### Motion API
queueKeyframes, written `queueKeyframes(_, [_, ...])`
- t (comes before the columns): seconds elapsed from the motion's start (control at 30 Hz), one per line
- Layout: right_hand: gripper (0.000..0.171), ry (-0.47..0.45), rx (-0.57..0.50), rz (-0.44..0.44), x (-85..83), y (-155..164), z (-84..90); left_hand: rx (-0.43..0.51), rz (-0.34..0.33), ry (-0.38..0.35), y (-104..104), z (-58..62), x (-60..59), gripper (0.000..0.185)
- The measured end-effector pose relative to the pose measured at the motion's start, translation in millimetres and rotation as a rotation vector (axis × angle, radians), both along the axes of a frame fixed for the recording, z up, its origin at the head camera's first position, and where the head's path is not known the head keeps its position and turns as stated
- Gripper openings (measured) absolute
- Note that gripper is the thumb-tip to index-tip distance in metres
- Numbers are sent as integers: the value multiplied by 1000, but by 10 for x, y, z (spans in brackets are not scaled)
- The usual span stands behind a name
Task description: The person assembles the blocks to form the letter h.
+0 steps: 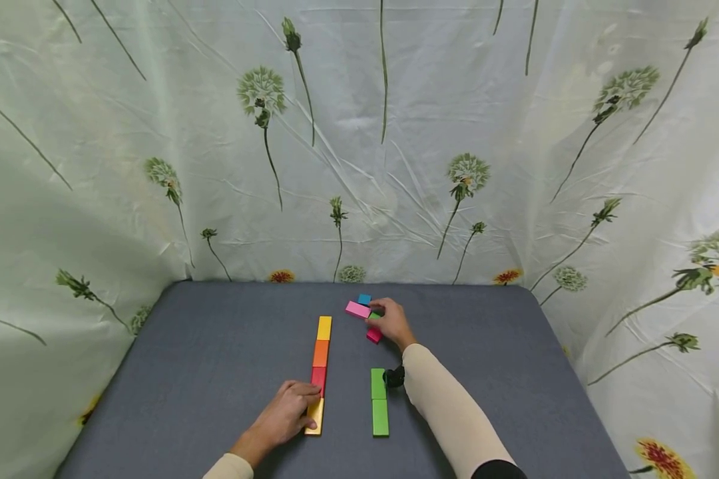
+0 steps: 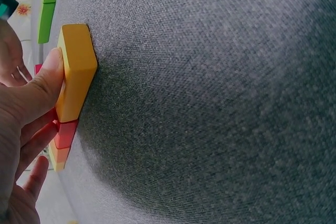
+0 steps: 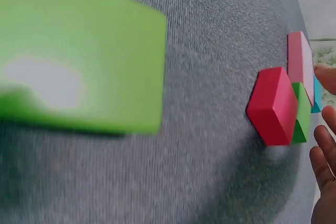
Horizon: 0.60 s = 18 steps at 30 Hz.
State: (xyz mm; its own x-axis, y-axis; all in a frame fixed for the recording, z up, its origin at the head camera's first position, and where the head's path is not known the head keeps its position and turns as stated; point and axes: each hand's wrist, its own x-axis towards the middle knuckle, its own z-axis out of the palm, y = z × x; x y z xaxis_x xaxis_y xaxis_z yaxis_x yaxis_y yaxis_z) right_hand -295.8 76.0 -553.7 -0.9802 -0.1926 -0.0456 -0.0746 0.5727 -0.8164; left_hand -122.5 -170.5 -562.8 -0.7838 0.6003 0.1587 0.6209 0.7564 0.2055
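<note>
Nearest the person, the left hand [image 1: 287, 412] rests on the grey fabric-covered tabletop [image 1: 216, 372], its thumb and fingers pinching the flat amber-yellow rectangular block [image 1: 315, 417] at the near end of a straight row; the left wrist view shows the thumb [image 2: 44, 85] pressed against that block's side; beyond it, end to end in the same row, lie a red rectangular block [image 1: 319, 379], an orange rectangular block [image 1: 320, 353] and a bright yellow rectangular block [image 1: 325, 328]; just to the right of the row, apart from it, two flat green rectangular blocks [image 1: 379, 403] lie end to end in a second line; farther back the right hand [image 1: 392, 322], on a cream-sleeved arm, is over a small loose cluster; its fingers are curled at a pink rectangular block [image 1: 357, 309], and whether they actually grip it I cannot tell; a crimson block [image 1: 374, 335] lies by the palm, touching a small green block [image 3: 301, 113] in the right wrist view; a small blue block [image 1: 365, 299] sits just behind the pink one; behind the tabletop hangs a pale curtain printed with dandelions [image 1: 359, 133].
</note>
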Motion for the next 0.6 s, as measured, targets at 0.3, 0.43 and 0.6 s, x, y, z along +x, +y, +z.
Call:
queueKeyframes(0.3, [40, -39, 60, -2, -64, -154, -98, 8, -29, 47, -23, -26, 5, 44])
queueKeyframes(0.43, [44, -16, 150, 44, -68, -208, -126, 17, -35, 71, -24, -49, 1, 44])
queueKeyframes(0.6, [42, 35, 232, 56, -89, -278, -149, 12, -29, 69, -23, -34, -3, 44])
